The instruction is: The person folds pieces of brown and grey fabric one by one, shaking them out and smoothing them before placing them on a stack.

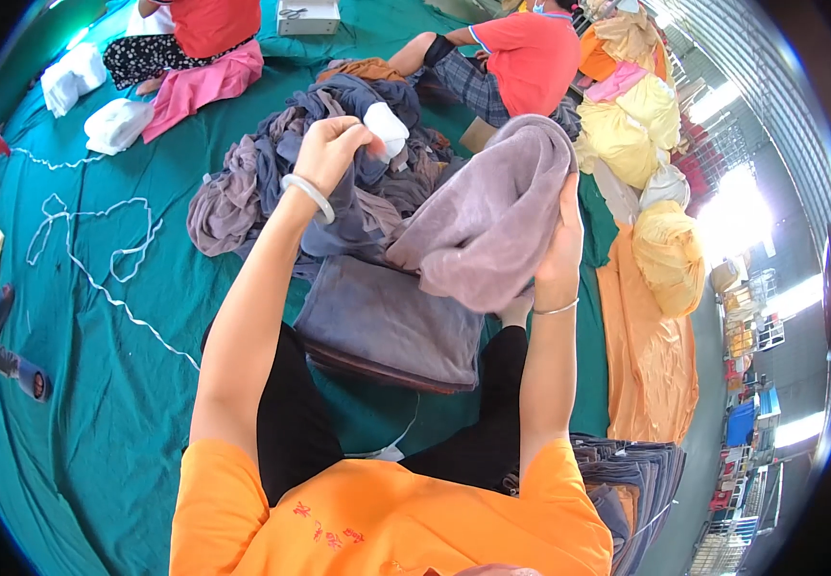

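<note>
My right hand [561, 240] holds up a mauve plush cloth [497, 216], its palm and fingers against the cloth's right side. The cloth hangs in a loose bundle above the far right part of a folded stack. My left hand [331, 149] is raised over the heap with its fingers curled together. A reddish blur shows at its fingertips, and I cannot make out whether it holds anything. Between my legs lies the stack of folded grey cloths [387, 322]. Just beyond it rises a heap of crumpled grey, blue and mauve cloths [281, 158], with a white bundle [386, 131] on it.
A green sheet [89, 374] covers the floor. Two people in red shirts [535, 62] sit beyond the heap. Yellow bundles [670, 254] and an orange cloth [648, 346] lie at right, with a tied cloth pile [627, 499] near my right side. White cord [113, 298] trails at left.
</note>
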{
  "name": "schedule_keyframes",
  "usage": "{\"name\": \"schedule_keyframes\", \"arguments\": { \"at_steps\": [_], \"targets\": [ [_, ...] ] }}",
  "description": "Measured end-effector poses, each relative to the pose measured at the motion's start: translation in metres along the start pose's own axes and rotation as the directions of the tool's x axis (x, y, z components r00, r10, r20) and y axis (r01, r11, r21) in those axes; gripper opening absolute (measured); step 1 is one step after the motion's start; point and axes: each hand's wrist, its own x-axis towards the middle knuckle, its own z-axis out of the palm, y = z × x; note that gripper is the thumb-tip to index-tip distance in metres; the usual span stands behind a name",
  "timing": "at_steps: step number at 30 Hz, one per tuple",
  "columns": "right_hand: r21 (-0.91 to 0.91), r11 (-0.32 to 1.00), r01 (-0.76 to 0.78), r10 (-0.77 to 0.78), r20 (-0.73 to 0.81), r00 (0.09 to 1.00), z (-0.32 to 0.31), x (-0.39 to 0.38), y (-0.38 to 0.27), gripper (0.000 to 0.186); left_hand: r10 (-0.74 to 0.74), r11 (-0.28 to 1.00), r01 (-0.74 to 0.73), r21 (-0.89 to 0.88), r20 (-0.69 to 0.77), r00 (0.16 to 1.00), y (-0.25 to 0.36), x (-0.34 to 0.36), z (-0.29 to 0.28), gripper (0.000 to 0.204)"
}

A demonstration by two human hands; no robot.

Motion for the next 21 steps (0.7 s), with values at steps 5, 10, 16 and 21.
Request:
{"name": "schedule_keyframes", "arguments": {
  "at_steps": [5, 10, 16, 21],
  "targets": [
    [0.332, 0.938, -0.096, 0.031, 0.197, 0.980, 0.009, -0.013, 0.007, 0.046, -0.035, 0.963, 0.136, -0.233, 0.389, 0.921, 0.030, -0.020, 0.054, 0.061],
    [0.519, 0.831, -0.201, 0.033, 0.314, 0.949, -0.032, -0.022, 0.060, 0.048, -0.354, 0.890, 0.454, -0.042, 0.562, 0.748, 0.014, -0.030, 0.078, 0.041],
    [0.533, 0.839, -0.113, -0.020, 0.238, 0.971, -0.065, -0.054, 0.082, 0.051, -0.450, 0.856, 0.497, -0.142, 0.267, 0.852, 0.029, -0.021, 0.057, 0.031],
    [0.508, 0.861, 0.003, -0.100, 0.163, 0.982, -0.077, -0.060, 0.067, 0.053, -0.457, 0.809, 0.515, -0.282, 0.250, 0.854, 0.036, -0.017, 0.035, 0.037]
  ]
}}
